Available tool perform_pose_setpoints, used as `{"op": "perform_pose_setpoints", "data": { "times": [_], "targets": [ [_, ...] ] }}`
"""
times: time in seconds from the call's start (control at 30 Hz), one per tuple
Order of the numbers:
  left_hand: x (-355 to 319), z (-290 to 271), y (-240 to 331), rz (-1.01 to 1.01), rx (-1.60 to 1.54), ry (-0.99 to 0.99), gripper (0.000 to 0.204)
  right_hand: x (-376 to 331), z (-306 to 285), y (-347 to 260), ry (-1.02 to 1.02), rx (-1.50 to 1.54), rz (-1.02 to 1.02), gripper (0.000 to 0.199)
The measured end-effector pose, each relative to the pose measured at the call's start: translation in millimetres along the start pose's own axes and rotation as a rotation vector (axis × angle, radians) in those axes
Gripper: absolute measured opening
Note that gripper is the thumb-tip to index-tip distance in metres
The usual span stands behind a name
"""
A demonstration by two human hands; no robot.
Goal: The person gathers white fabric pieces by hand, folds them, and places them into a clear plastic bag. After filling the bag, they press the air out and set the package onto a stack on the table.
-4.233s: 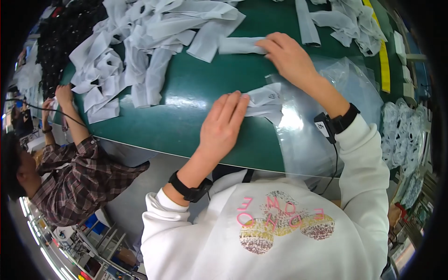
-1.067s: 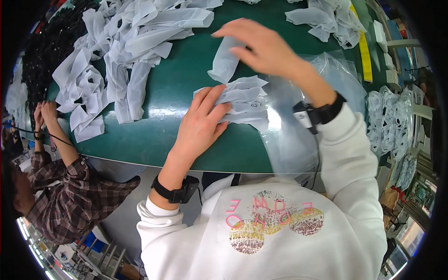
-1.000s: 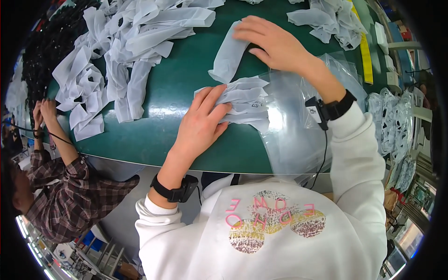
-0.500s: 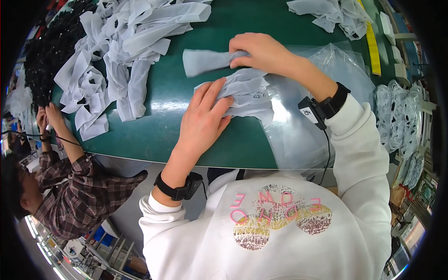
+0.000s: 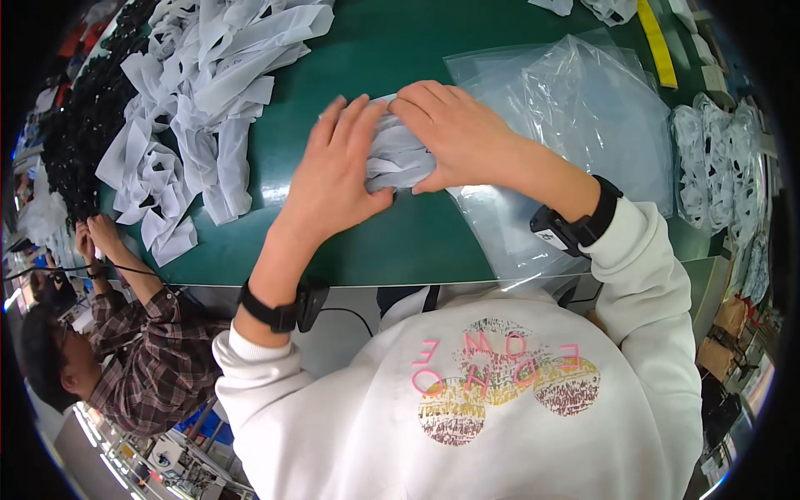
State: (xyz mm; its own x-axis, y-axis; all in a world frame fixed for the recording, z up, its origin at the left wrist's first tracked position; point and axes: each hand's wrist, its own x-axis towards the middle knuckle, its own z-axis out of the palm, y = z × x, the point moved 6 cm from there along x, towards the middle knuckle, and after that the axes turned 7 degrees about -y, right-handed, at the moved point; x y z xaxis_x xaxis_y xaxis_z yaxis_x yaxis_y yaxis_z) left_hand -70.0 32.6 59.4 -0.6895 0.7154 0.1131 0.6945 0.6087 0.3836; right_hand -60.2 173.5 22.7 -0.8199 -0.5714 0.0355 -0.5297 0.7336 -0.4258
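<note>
Both hands press on a small stack (image 5: 398, 158) of folded white fabric strips that lies on the green tabletop (image 5: 392, 242), just left of the clear plastic bags (image 5: 575, 108); the left hand (image 5: 337, 171) lies flat with fingers spread wide along the stack's left side, thumb tucked under its near edge; the right hand (image 5: 454, 133) curves over the top and right end, fingers bent down onto the cloth; neither hand has lifted it, both bear on it from opposite sides, squeezing it together.

The stack looks soft, light and loose; thin layers of this kind will likely slide on one another and spring open if let go; the sound hold seems to be as now, palms at the two ends with thumbs beneath, so the layers stay pinched as one bundle; the bags are slick and limp, their nearest edge touching or running under the stack's right end, I cannot tell which.

Left of the stack, well apart, a heap of white strips (image 5: 204, 108) spreads over the tabletop; beyond that heap a dark pile (image 5: 87, 125); right of the bags, bundled white pieces (image 5: 717, 158) already in plastic; at the tabletop's left corner another person's hand (image 5: 98, 233) touches the heap's edge.
</note>
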Motion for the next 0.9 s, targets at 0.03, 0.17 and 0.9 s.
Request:
{"op": "perform_pose_setpoints", "data": {
  "times": [0.03,0.17,0.9],
  "targets": [
    [0.7,6.8,0.6,-0.007,-0.024,-0.057,0.076,0.5,-3.4,3.9,0.005,0.017,-0.003,0.092],
    [-1.8,35.6,4.5,0.001,-0.018,-0.162,0.089,-1.8,5.1,10.1,0.066,0.092,-0.004,0.092],
    [51.6,17.7,43.9,0.201,-0.518,-0.503,0.093,-139.2,-24.6,36.1,0.685,0.146,0.663,0.013]
  ]
}}
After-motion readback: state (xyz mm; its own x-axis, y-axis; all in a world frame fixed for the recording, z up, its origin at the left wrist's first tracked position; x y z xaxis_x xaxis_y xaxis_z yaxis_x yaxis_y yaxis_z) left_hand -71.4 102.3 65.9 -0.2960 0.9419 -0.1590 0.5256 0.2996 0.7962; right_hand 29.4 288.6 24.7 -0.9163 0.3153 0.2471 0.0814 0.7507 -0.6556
